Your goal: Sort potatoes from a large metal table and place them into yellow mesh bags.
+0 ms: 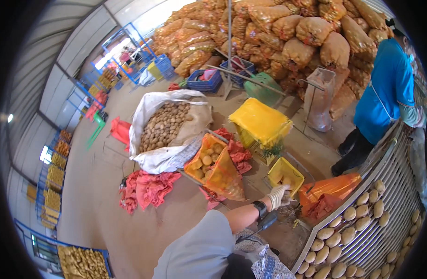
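Observation:
My left hand, in a pale knitted glove with a dark watch at the wrist, reaches out from a grey sleeve. Its fingers are curled at the near rim of a small yellow crate, which has a few potatoes in it. Just right of the crate lies an orange plastic bag. An orange mesh bag, propped open, is partly filled with potatoes to the left. My right hand does not show.
A roller conveyor carrying potatoes runs along the right, with a person in blue beside it. A big white sack of potatoes stands left of centre. Full mesh sacks are piled behind. Red bags litter the floor.

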The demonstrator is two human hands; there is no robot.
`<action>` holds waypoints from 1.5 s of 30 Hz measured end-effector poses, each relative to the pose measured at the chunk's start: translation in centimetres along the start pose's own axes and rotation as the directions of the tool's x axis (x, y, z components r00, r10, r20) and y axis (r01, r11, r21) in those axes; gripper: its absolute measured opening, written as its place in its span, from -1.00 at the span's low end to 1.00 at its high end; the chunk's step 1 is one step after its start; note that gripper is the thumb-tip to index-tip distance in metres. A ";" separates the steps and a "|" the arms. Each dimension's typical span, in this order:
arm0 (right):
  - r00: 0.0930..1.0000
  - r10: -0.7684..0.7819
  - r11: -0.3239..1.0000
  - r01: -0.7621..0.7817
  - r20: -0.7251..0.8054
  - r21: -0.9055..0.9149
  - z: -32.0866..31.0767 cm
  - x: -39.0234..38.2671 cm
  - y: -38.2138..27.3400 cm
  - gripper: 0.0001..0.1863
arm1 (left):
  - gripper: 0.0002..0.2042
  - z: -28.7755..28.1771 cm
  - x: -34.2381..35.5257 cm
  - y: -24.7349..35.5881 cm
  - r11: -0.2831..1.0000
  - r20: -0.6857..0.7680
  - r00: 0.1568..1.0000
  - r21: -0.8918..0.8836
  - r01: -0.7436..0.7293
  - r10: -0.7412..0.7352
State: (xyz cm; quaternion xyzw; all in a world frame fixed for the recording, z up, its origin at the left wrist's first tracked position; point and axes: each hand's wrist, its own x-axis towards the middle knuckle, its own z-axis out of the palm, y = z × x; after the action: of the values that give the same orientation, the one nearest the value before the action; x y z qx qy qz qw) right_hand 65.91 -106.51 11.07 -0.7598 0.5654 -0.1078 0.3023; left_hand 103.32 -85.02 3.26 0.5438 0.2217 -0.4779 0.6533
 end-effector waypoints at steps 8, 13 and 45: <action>1.000 0.027 0.991 -0.026 0.000 0.133 -1.2 0.3 2.8 -0.46 | -0.79 1.7 -8.8 -5.5 0.971 0.262 0.936 0.022 0.237 -0.234; 0.994 0.108 0.919 -0.098 -0.005 0.382 -3.6 -0.9 3.8 -0.51 | -0.74 5.5 -12.6 -4.5 0.978 0.408 0.891 0.024 0.209 -0.200; 0.859 -0.219 0.905 0.002 0.463 0.426 8.5 -8.3 -26.4 -0.66 | -0.55 -38.3 -3.0 13.6 0.704 -0.202 0.953 -0.643 -0.302 0.224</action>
State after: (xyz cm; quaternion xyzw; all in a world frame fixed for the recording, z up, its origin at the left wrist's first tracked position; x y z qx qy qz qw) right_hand 88.38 -91.23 21.14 -0.7126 0.3865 -0.0412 0.5840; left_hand 122.61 -49.18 0.59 0.3254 0.3330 -0.2383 0.8523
